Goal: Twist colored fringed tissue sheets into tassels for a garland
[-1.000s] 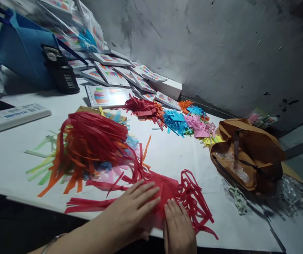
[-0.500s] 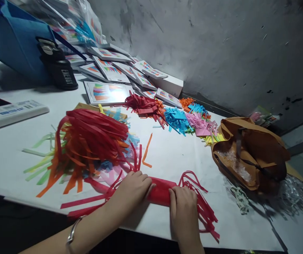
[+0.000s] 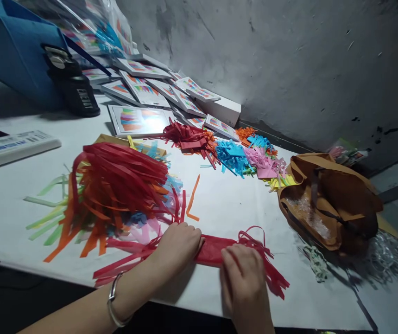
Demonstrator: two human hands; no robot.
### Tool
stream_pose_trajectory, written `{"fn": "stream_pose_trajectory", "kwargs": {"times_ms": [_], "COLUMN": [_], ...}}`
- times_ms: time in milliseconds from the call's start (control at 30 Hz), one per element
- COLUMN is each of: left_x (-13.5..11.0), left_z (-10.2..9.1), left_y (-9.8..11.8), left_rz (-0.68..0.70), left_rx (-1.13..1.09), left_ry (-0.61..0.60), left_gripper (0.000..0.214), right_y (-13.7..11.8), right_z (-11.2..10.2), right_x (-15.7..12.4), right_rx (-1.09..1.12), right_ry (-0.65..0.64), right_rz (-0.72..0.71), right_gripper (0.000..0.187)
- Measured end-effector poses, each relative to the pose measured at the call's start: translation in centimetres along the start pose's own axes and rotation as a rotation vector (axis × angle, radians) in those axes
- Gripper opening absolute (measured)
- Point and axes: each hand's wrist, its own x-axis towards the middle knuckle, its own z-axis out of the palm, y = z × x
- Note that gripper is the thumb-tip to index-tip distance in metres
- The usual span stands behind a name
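A red fringed paper piece [image 3: 212, 249] lies rolled into a narrow band near the white table's [image 3: 226, 204] front edge, its cut strips spilling out at both ends. My left hand [image 3: 176, 243] is curled round the roll's left end. My right hand [image 3: 242, 273] presses down on its right end, fingers bent over the strips. A silver bracelet [image 3: 113, 301] sits on my left wrist. Just behind my left hand is a heap of red, orange and green fringed paper [image 3: 115, 185].
Smaller bundles of red, blue, pink and yellow fringed paper [image 3: 233, 155] lie further back. White printed boxes [image 3: 171, 97] are piled against the grey wall. A brown bag [image 3: 327, 199] sits at the right, a blue bag [image 3: 14, 55] and a black bottle [image 3: 77, 90] at the back left.
My hands went from lying flat on the spread red paper to gripping it rolled into a narrow band. The roll has been pushed a little further from me.
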Motion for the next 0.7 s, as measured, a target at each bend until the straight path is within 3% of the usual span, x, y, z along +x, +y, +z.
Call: {"fn": "stream_pose_trajectory", "kwargs": {"times_ms": [67, 167, 233, 300, 367, 433, 567, 700], "left_x": [-0.1, -1.0, -2.0, -3.1, -4.0, -4.6, -5.4, -5.7], "left_z": [-0.1, -0.4, -0.2, 0.6, 1.7, 2.9, 4.4, 4.7], "left_y": [0.0, -0.1, -0.1, -0.3, -0.4, -0.6, -1.1, -1.8], "left_rz": [0.001, -0.016, 0.005, 0.134, 0.315, 0.413, 0.431, 0.359], "left_rx": [-0.009, -0.013, -0.027, -0.060, -0.111, -0.173, -0.289, -0.269], "left_ry": [-0.002, 0.043, 0.196, 0.387, 0.489, 0.503, 0.510, 0.489], "left_gripper": [0.027, 0.019, 0.029, 0.049, 0.035, 0.014, 0.017, 0.019], "right_y": [-0.6, -1.1, -1.2, -1.4, -1.7, -2.1, -2.0, -1.0], "right_z": [0.4, 1.2, 1.3, 0.9, 0.2, -0.2, -0.2, 0.0], "right_x": [-0.3, -0.4, -0.4, -0.3, -0.2, -0.3, -1.5, -3.0], "right_rx": [0.084, 0.105, 0.128, 0.164, 0.214, 0.230, 0.194, 0.210], "right_ry": [-0.054, -0.088, -0.066, -0.027, -0.029, -0.074, -0.096, -0.101], "right_rz": [-0.064, -0.035, 0.008, 0.049, 0.062, 0.041, 0.006, 0.099], "right_gripper": [0.027, 0.027, 0.024, 0.020, 0.018, 0.016, 0.024, 0.021]}}
